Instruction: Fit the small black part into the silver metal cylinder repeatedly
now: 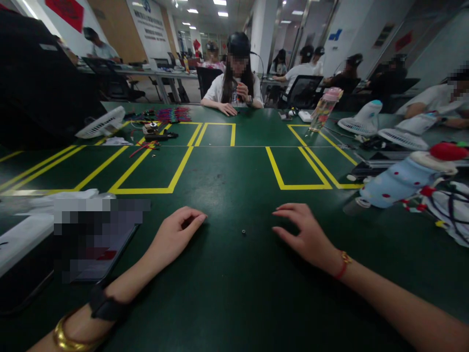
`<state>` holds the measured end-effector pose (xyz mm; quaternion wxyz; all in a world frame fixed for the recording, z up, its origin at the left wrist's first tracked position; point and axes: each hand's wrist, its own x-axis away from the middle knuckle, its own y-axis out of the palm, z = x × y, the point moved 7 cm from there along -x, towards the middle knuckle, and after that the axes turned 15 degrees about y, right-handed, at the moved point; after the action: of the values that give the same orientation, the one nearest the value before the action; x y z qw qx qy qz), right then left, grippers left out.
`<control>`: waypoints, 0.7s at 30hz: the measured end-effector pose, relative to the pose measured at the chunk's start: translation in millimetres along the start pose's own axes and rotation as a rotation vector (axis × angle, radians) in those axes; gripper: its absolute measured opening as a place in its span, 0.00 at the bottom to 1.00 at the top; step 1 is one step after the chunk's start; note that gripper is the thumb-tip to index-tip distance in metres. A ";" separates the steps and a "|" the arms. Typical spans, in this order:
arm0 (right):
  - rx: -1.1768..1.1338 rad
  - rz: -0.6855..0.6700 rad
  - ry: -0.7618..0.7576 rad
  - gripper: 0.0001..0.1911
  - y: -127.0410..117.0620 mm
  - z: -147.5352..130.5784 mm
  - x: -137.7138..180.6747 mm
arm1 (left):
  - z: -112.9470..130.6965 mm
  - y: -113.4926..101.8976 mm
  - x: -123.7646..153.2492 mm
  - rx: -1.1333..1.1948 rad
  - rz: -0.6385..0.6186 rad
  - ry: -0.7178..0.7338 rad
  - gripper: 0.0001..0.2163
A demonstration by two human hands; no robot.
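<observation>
One part (243, 231) between left hand (175, 233), right hand (306, 235).

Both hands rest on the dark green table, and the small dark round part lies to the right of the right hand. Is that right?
No. The head view shows the small dark round part lying between the left hand and the right hand, touching neither. Both hands do rest on the dark green table.
</observation>
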<state>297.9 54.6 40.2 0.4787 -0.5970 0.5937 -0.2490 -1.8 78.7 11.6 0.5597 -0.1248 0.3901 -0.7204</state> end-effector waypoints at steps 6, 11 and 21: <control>-0.106 -0.249 -0.091 0.12 50.0 -62.1 -22.4 | -0.5 -0.6 3.9 -0.035 -0.002 0.047 0.12; -0.010 0.145 0.035 0.12 -30.8 10.1 -29.0 | 1.2 0.6 3.3 -0.018 -0.006 0.050 0.11; 0.479 0.208 0.797 0.18 -127.4 194.2 14.0 | 2.7 4.2 2.5 0.004 -0.014 0.050 0.11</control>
<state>528.4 74.1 65.7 0.3602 -0.2653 0.7135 -0.5393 1.9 75.0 9.8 0.5451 -0.1084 0.4019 -0.7278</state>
